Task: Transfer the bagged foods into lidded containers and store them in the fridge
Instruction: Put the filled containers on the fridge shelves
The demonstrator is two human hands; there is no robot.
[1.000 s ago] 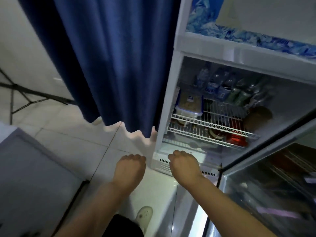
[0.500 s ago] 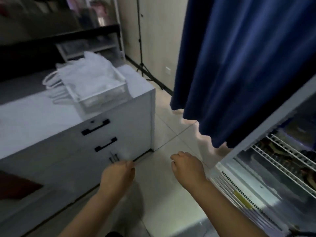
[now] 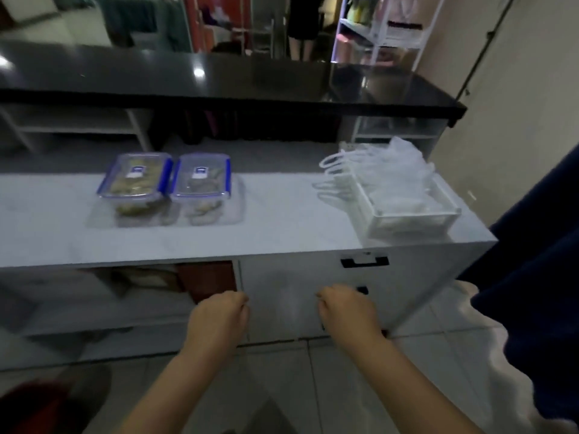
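Two lidded containers (image 3: 164, 180) side by side on counter (image 3: 282, 227); one clear bin (image 3: 407, 205) holding bags. Left hand (image 3: 217, 321), right hand (image 3: 347, 313) curled, empty.

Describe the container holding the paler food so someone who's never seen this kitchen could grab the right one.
On the white counter, look toward its left part, where two clear lidded containers with blue clips sit side by side. Take the right-hand container, the one nearer the tray of plastic bags; its contents are pale and greyish, while the left-hand container holds brownish-green food.
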